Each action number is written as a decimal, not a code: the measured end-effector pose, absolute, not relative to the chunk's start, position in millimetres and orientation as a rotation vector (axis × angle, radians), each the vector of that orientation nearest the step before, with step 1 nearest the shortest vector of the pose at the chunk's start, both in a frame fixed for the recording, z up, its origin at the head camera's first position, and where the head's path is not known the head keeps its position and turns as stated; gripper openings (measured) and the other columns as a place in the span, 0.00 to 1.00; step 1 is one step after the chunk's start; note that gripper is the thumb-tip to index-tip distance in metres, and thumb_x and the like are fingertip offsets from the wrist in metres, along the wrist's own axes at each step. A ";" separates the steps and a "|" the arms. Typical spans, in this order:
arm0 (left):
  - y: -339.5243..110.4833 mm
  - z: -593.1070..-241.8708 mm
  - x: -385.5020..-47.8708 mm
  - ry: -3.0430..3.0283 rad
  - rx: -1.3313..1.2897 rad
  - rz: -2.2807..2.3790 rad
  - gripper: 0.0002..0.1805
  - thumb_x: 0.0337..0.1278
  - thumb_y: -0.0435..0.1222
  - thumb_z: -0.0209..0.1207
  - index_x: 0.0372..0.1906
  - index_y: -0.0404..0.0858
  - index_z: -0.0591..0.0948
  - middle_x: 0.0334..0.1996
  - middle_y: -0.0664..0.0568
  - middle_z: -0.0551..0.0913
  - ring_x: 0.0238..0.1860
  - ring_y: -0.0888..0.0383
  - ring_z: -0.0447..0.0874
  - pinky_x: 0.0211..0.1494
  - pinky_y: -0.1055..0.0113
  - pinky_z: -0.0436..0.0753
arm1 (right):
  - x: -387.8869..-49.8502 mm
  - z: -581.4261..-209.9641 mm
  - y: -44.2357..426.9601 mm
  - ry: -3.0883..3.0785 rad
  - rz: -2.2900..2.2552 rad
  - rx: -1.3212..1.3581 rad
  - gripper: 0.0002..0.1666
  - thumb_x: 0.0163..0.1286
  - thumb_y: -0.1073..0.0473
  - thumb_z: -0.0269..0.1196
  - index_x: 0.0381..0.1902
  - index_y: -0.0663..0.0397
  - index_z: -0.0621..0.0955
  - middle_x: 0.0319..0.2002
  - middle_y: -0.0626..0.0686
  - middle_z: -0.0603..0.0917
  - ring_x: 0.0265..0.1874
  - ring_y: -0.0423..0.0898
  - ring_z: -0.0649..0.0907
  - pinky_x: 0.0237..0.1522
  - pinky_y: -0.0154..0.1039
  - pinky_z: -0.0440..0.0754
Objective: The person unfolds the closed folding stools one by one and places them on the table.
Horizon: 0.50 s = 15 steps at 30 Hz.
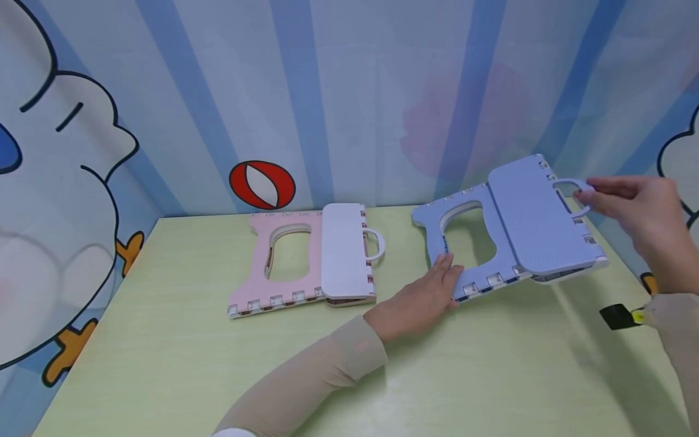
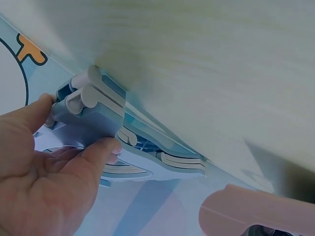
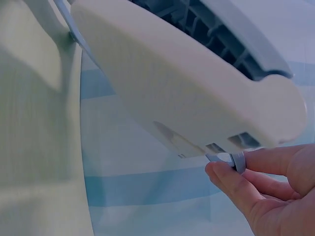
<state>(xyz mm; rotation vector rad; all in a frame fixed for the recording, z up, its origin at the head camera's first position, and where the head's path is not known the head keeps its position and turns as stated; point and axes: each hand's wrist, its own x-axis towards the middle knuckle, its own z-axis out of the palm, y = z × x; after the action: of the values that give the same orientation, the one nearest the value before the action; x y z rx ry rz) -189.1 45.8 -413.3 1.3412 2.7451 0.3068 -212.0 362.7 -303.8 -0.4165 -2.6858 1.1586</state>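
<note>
A blue folding step stool (image 1: 537,212), folded flat, stands to the right with its handle end tilted up off the table. My right hand (image 1: 644,209) pinches the small loop handle (image 1: 572,181) between thumb and fingers. In the right wrist view, that hand (image 3: 275,187) holds the loop below the stool's pale edge (image 3: 187,73). My left hand (image 1: 423,297) holds the near corner of the legs. Up close in the left wrist view, the left hand's (image 2: 59,172) thumb and fingers grip the hinged leg end (image 2: 93,103). Part of the grip is hidden behind the stool.
A second folded stool, pink and white (image 1: 346,249), lies on the table to the left, its loop handle (image 1: 377,244) facing right. The pale green table (image 1: 180,364) ends against a striped cartoon backdrop (image 1: 349,91). A dark strap end (image 1: 619,317) sticks out from the right sleeve.
</note>
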 end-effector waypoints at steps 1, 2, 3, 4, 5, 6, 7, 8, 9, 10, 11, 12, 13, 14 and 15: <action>45.8 -413.2 -189.4 2.746 1.343 0.307 0.32 0.79 0.45 0.43 0.75 0.30 0.53 0.76 0.31 0.47 0.77 0.45 0.43 0.74 0.66 0.49 | -211.9 -302.8 362.0 -2.684 1.152 -0.416 0.38 0.73 0.39 0.55 0.70 0.60 0.71 0.61 0.58 0.75 0.57 0.55 0.75 0.62 0.58 0.72; 45.8 -413.2 -189.6 2.746 1.343 0.309 0.32 0.79 0.45 0.43 0.75 0.30 0.53 0.76 0.31 0.47 0.77 0.45 0.43 0.74 0.66 0.49 | -211.4 -301.8 361.3 -2.682 1.146 -0.414 0.38 0.73 0.39 0.55 0.70 0.60 0.71 0.62 0.58 0.75 0.57 0.55 0.76 0.63 0.58 0.72; 45.8 -412.7 -189.5 2.745 1.340 0.311 0.32 0.79 0.45 0.43 0.75 0.30 0.53 0.76 0.31 0.47 0.77 0.45 0.43 0.74 0.67 0.49 | -210.6 -300.7 360.3 -2.680 1.147 -0.409 0.38 0.74 0.39 0.55 0.70 0.60 0.71 0.63 0.60 0.75 0.58 0.56 0.75 0.63 0.58 0.72; 45.7 -412.3 -189.4 2.742 1.337 0.313 0.32 0.79 0.45 0.44 0.75 0.30 0.53 0.76 0.31 0.47 0.77 0.45 0.43 0.74 0.67 0.49 | -210.2 -300.0 359.3 -2.679 1.138 -0.408 0.38 0.74 0.40 0.55 0.70 0.60 0.71 0.63 0.60 0.74 0.57 0.55 0.75 0.63 0.58 0.72; 45.7 -412.0 -189.3 2.741 1.333 0.316 0.32 0.79 0.45 0.44 0.75 0.30 0.54 0.77 0.32 0.48 0.77 0.45 0.44 0.74 0.67 0.50 | -209.6 -299.1 358.6 -2.676 1.142 -0.401 0.38 0.74 0.40 0.55 0.70 0.60 0.71 0.63 0.61 0.74 0.58 0.56 0.75 0.63 0.58 0.71; 45.6 -411.8 -189.2 2.739 1.329 0.321 0.32 0.79 0.46 0.44 0.75 0.31 0.54 0.77 0.32 0.48 0.77 0.46 0.44 0.74 0.67 0.50 | -209.3 -298.3 357.9 -2.675 1.136 -0.397 0.38 0.73 0.39 0.55 0.70 0.60 0.71 0.63 0.60 0.74 0.57 0.55 0.75 0.63 0.58 0.71; 45.5 -411.7 -189.1 2.738 1.324 0.329 0.33 0.78 0.46 0.45 0.75 0.31 0.54 0.77 0.32 0.48 0.77 0.46 0.44 0.74 0.68 0.51 | -209.0 -297.6 357.3 -2.674 1.134 -0.395 0.38 0.73 0.39 0.55 0.70 0.60 0.71 0.63 0.60 0.74 0.57 0.55 0.75 0.63 0.58 0.71; 45.5 -411.6 -188.9 2.737 1.322 0.337 0.33 0.78 0.46 0.45 0.75 0.31 0.54 0.77 0.32 0.48 0.77 0.46 0.45 0.74 0.68 0.51 | -208.7 -296.5 356.3 -2.673 1.131 -0.395 0.38 0.73 0.39 0.55 0.70 0.59 0.71 0.63 0.60 0.75 0.58 0.55 0.75 0.63 0.58 0.71; 45.5 -411.6 -188.7 2.737 1.323 0.343 0.33 0.78 0.46 0.46 0.75 0.31 0.54 0.77 0.32 0.48 0.77 0.46 0.45 0.74 0.68 0.51 | -208.6 -295.4 355.3 -2.670 1.131 -0.395 0.38 0.73 0.39 0.55 0.71 0.59 0.71 0.63 0.60 0.75 0.58 0.55 0.75 0.63 0.58 0.71; 45.6 -411.9 -188.7 2.740 1.328 0.345 0.33 0.78 0.46 0.46 0.75 0.31 0.54 0.76 0.32 0.48 0.77 0.45 0.45 0.74 0.68 0.51 | -208.9 -294.1 354.5 -2.669 1.124 -0.399 0.38 0.73 0.39 0.55 0.71 0.58 0.71 0.63 0.59 0.75 0.57 0.54 0.76 0.63 0.58 0.72; 45.7 -412.2 -188.7 2.743 1.332 0.350 0.33 0.78 0.46 0.46 0.75 0.30 0.54 0.76 0.32 0.48 0.77 0.45 0.46 0.74 0.68 0.51 | -208.5 -292.2 353.5 -2.663 1.135 -0.398 0.38 0.73 0.39 0.55 0.71 0.58 0.71 0.64 0.60 0.74 0.58 0.55 0.75 0.63 0.58 0.71; 45.8 -412.7 -188.9 2.743 1.335 0.357 0.34 0.78 0.46 0.46 0.75 0.30 0.54 0.77 0.32 0.48 0.77 0.45 0.46 0.74 0.67 0.50 | -208.7 -290.5 352.6 -2.659 1.133 -0.404 0.38 0.73 0.39 0.55 0.71 0.57 0.71 0.63 0.58 0.75 0.57 0.52 0.76 0.63 0.57 0.72; 46.1 -413.2 -189.0 2.748 1.343 0.362 0.34 0.78 0.46 0.46 0.75 0.30 0.54 0.76 0.32 0.48 0.77 0.45 0.46 0.74 0.67 0.50 | -208.6 -288.8 351.6 -2.653 1.136 -0.408 0.38 0.73 0.39 0.55 0.71 0.56 0.71 0.62 0.55 0.76 0.56 0.50 0.76 0.63 0.57 0.72; 46.3 -413.6 -189.2 2.752 1.350 0.366 0.34 0.78 0.46 0.46 0.75 0.30 0.54 0.76 0.32 0.48 0.77 0.45 0.46 0.74 0.67 0.50 | -208.1 -286.8 350.4 -2.646 1.143 -0.409 0.38 0.73 0.39 0.55 0.71 0.56 0.71 0.61 0.54 0.77 0.56 0.49 0.76 0.63 0.56 0.72; 46.6 -414.0 -189.4 2.755 1.357 0.370 0.34 0.78 0.46 0.46 0.76 0.29 0.54 0.76 0.32 0.48 0.77 0.45 0.47 0.75 0.68 0.49 | -207.7 -284.9 349.3 -2.637 1.152 -0.409 0.37 0.73 0.39 0.56 0.71 0.56 0.71 0.60 0.52 0.77 0.55 0.47 0.76 0.64 0.55 0.72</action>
<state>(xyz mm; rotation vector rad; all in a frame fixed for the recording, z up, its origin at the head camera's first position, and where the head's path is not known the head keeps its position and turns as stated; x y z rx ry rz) -189.4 46.6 -414.0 1.3569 2.7554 0.3705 -207.7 349.3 -284.9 -0.4086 -2.6373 1.1523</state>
